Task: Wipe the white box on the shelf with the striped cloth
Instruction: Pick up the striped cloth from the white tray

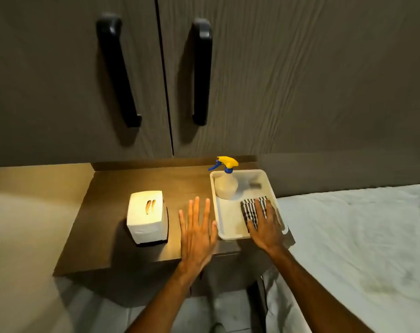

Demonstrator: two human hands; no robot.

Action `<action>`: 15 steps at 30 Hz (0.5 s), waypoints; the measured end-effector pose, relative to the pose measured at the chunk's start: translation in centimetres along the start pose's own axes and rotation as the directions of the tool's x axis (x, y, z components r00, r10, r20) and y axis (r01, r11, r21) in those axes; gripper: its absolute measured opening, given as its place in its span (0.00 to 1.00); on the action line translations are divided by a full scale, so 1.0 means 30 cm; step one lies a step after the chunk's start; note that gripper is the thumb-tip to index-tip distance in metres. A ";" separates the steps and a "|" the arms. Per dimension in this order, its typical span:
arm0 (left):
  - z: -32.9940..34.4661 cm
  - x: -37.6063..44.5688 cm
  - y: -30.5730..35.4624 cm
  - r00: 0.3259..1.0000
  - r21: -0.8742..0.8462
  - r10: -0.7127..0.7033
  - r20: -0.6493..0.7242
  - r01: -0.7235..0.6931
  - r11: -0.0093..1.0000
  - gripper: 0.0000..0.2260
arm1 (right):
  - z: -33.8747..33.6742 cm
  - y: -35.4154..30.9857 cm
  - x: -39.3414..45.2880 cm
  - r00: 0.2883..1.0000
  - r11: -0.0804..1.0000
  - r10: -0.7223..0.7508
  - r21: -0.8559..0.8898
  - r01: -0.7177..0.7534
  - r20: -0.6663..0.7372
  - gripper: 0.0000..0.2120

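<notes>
A white box [146, 216] with two slots in its top stands upright on the left part of the brown shelf [103, 236]. The black-and-white striped cloth [251, 209] lies folded in a white tray [228, 227] on the shelf's right side. My right hand [264, 223] rests flat on the cloth, covering its near half, with the thumb at the cloth's left edge. My left hand [197, 233] hovers open, fingers spread, palm down, between the box and the tray and touches neither.
A spray bottle [225, 181] with a yellow and blue trigger stands at the back of the tray. Dark cabinet doors with two black handles [201, 70] hang above the shelf. A bed with a pale sheet [360, 236] borders the shelf on the right.
</notes>
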State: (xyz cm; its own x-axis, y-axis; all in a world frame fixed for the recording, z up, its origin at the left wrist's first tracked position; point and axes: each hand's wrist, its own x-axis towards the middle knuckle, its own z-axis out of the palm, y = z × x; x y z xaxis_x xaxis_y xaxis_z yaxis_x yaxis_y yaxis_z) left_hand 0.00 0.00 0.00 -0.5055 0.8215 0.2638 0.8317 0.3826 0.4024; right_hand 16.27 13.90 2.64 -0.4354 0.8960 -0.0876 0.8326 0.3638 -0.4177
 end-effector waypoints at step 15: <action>0.250 0.067 -0.125 0.927 0.223 -0.251 0.279 0.192 0.956 0.32 | 0.113 0.025 0.219 0.939 0.946 0.160 -0.320 -0.058 0.305 0.37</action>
State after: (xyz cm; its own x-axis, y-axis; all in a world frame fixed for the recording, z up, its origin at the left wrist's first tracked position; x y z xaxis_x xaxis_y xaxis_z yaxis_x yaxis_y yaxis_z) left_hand -2.41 3.38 -7.55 -0.6133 0.7834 -0.1008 0.7493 0.6174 0.2394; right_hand 12.85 19.20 -1.32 -0.3796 0.8219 -0.4247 0.9220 0.3739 -0.1005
